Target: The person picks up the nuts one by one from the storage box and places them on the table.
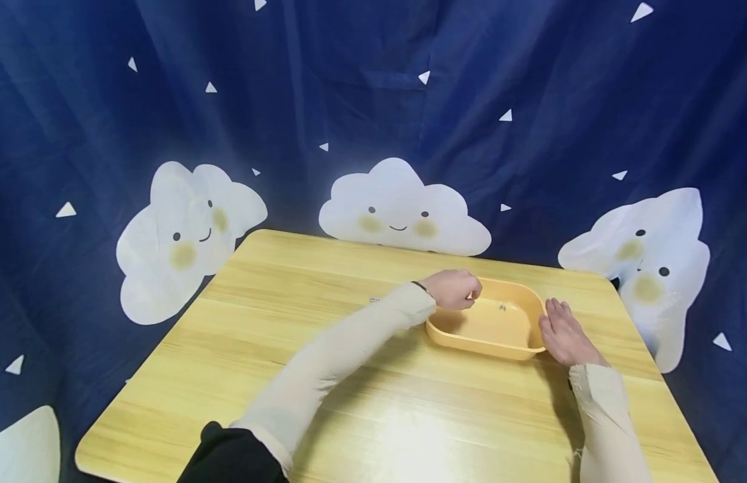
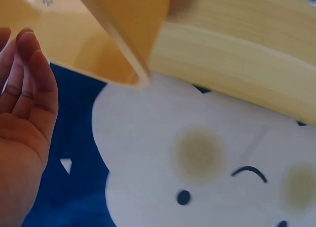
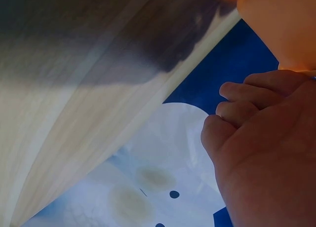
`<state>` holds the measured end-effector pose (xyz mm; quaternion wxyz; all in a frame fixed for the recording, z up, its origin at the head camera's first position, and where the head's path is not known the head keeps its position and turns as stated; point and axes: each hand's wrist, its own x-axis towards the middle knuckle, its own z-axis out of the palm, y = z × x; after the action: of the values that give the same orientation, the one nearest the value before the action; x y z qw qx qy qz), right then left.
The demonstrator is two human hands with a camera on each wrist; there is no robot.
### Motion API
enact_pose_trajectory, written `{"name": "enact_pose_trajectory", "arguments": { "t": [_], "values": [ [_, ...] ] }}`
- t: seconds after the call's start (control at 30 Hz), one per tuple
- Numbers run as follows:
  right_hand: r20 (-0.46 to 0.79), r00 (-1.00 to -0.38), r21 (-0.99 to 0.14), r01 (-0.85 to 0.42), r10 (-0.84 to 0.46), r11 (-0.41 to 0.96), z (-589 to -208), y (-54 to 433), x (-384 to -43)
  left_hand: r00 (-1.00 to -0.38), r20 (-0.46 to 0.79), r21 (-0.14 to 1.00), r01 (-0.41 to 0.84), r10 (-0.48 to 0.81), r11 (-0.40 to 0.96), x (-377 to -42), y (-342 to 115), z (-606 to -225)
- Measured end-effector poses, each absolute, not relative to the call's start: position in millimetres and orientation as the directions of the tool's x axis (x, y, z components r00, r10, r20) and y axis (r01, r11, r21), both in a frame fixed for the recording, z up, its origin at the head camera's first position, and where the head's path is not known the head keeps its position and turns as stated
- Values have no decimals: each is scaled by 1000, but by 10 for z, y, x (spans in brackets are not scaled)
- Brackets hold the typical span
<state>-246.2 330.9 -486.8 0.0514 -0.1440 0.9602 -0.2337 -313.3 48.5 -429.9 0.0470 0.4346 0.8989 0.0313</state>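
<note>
My left hand (image 1: 455,289) is over the left side of a yellow-orange tray (image 1: 483,347), fingers bent downward. In the left wrist view a small gap shows between the thumb and fingers of the left hand (image 2: 27,118), with nothing visible in it. One small, shiny clear piece (image 1: 503,308) lies on the tray floor; its exact kind is too small to tell. Against the tray's right wall rests my right hand (image 1: 566,334), its fingers extended in the head view. The right wrist view shows that hand (image 3: 266,138) beside the tray's outer wall (image 3: 266,29).
More small shiny clear pieces (image 1: 374,300) lie on the wooden table (image 1: 276,322), left of the tray and behind my left forearm. A dark blue curtain (image 1: 373,87) with white clouds hangs around the table's far and side edges.
</note>
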Motion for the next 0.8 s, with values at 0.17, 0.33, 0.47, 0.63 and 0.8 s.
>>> {"name": "enact_pose_trajectory", "arguments": {
  "t": [0.17,0.33,0.47,0.63,0.8],
  "values": [
    [-26,-953,-458,-258,-303,851,-4880,3306,-2446,-591,-146,33,798,793,601,-3096,717,-4399],
    [-5,-954,-456,-264,-300,850,-4876,3305,-2453,-592,-185,-106,806,784,583,-3056,901,-4478],
    [-12,-953,-452,-265,-303,852,-4864,3287,-2466,-641,-256,-139,766,724,628,-3015,1000,-4543],
    [-22,-952,-445,-265,-306,856,-4850,3270,-2479,-666,-291,-164,742,687,650,-2976,1076,-4568],
    [-13,-953,-442,-265,-302,857,-4839,3281,-2476,-670,-329,-258,741,665,620,-2876,1171,-4493]
  ]
}}
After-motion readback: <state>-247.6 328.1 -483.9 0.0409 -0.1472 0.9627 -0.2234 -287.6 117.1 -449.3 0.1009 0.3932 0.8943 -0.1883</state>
